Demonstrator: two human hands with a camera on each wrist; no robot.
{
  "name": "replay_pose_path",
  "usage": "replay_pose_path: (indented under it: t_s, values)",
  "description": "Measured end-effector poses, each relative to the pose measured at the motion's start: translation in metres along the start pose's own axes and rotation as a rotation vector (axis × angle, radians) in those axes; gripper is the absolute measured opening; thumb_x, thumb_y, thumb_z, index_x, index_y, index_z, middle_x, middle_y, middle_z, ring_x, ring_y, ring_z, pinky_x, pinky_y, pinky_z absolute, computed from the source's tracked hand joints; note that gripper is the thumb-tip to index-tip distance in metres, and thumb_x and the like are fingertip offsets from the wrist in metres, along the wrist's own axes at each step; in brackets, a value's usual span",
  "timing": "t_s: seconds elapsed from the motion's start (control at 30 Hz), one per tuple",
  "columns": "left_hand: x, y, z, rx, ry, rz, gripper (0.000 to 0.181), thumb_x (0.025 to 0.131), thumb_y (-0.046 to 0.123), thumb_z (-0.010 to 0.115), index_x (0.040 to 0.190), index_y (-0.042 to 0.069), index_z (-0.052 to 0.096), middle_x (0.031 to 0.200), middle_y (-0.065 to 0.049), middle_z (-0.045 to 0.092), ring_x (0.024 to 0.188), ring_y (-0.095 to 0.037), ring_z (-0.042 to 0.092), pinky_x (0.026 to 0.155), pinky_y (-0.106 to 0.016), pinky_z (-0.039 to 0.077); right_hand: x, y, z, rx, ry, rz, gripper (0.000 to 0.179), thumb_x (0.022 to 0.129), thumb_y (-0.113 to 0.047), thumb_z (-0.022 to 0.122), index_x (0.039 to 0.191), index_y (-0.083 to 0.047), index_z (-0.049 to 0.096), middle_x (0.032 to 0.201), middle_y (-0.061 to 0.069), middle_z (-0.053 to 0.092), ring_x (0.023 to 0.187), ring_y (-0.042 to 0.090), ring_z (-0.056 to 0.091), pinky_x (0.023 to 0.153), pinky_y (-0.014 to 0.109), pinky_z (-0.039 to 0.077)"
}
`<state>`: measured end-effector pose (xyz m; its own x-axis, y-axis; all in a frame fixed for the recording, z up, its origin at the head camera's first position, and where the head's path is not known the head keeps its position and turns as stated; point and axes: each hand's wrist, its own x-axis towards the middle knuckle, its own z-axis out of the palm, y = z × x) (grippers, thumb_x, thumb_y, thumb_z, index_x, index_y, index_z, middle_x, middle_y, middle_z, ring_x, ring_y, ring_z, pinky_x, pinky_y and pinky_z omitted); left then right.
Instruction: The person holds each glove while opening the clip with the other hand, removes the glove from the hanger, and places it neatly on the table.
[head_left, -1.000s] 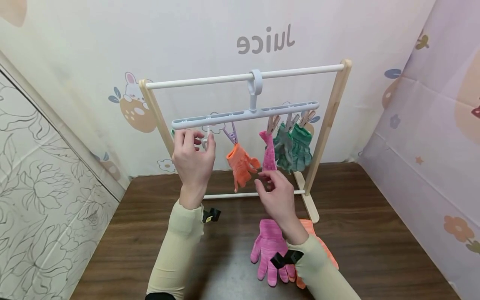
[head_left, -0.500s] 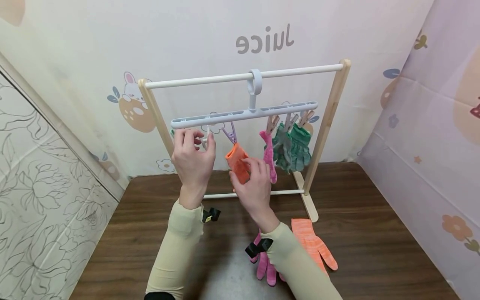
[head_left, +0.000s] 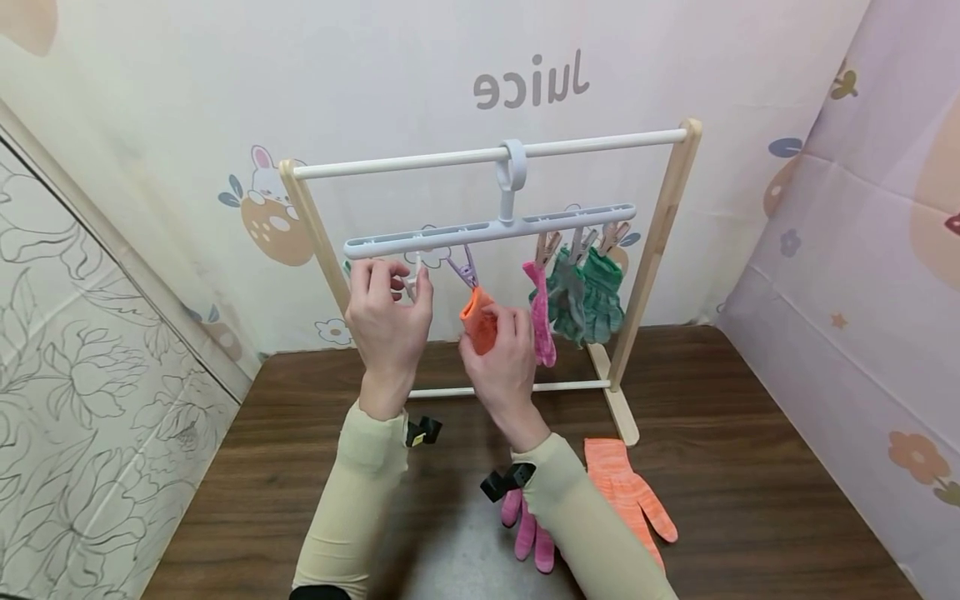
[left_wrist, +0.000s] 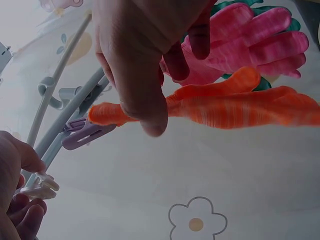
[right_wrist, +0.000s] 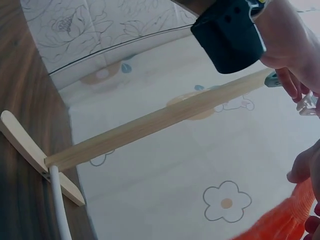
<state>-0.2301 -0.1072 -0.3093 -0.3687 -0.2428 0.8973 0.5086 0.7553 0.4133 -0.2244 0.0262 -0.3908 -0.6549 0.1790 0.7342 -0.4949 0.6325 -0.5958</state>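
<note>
My left hand (head_left: 390,312) pinches a white clothespin (left_wrist: 40,188) below the left part of the grey hanger bar (head_left: 420,240). From a purple clothespin (head_left: 464,268) just right of it hangs an orange glove (head_left: 480,321), clipped at the cuff. My right hand (head_left: 506,354) grips this glove below the cuff, thumb and fingers around it. In the left wrist view the glove's fingers (left_wrist: 245,107) stick out beyond the right hand. A pink glove (head_left: 542,317) and green gloves (head_left: 600,292) hang from clothespins further right.
The hanger hangs on the white rod (head_left: 600,143) of a wooden rack (head_left: 656,250). On the brown table (head_left: 750,467), an orange glove (head_left: 622,492) and a pink glove (head_left: 534,533) lie partly under the right forearm. A printed cloth wall stands behind.
My right hand has moved left from near the hanging pink glove to the hanging orange glove and taken hold of it. The left hand has stayed in place.
</note>
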Motion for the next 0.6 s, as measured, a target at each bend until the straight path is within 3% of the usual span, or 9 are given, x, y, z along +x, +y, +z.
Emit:
replay_pose_path:
  t_s: [0.33,0.6]
  values:
    - [0.0,-0.001,0.001,-0.016,0.004,0.007,0.022,0.088,0.021,0.072,0.086,0.001,0.062,0.091,-0.013,0.055,0.073,-0.021,0.062,0.063,-0.035,0.053,0.002,-0.001,-0.008,0.119,0.023,-0.014,0.019,0.084,-0.003,0.072,0.102,-0.003,0.064,0.093,0.009,0.061,0.08,0.02,0.058,0.07,0.033,0.053]
    - [-0.005,-0.004,0.0,-0.016,-0.015,-0.019,0.021,0.089,0.02,0.072,0.087,0.001,0.063,0.09,-0.013,0.056,0.074,-0.022,0.063,0.063,-0.036,0.054,-0.003,-0.002,-0.013,0.183,0.022,-0.014,0.012,0.087,-0.003,0.07,0.099,-0.004,0.067,0.089,0.006,0.061,0.074,0.017,0.058,0.064,0.032,0.055]
